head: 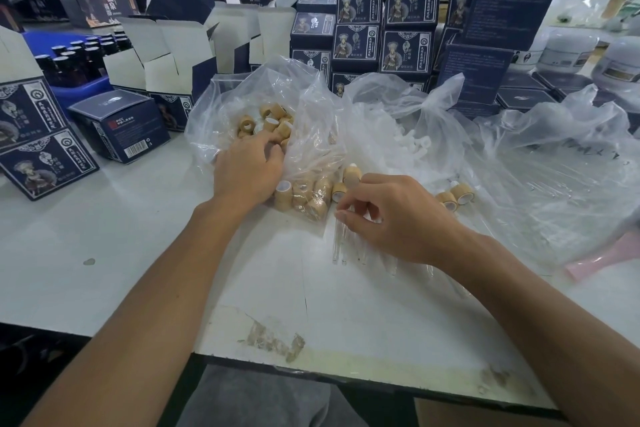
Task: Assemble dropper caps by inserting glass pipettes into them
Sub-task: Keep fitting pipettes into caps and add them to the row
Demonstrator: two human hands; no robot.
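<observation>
- Table (104, 253): white, worn near edge.
- Pipettes (341, 246): clear glass, flat on table, partly under right hand.
- Right hand (391, 218): fingers curled down at pipette tops; grip unclear.
- Caps (304, 196): bamboo-coloured, clustered between hands; more in bag (263, 104).
- Left hand (247, 168): fingers bent, reaching into bag mouth; hold unclear.
- Boxes (381, 28): dark blue, stacked behind.

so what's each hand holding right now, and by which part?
Left hand reaches into the plastic bag of bamboo caps; whether it grips one cannot be told. Right hand pinches a cap by its side.
</observation>
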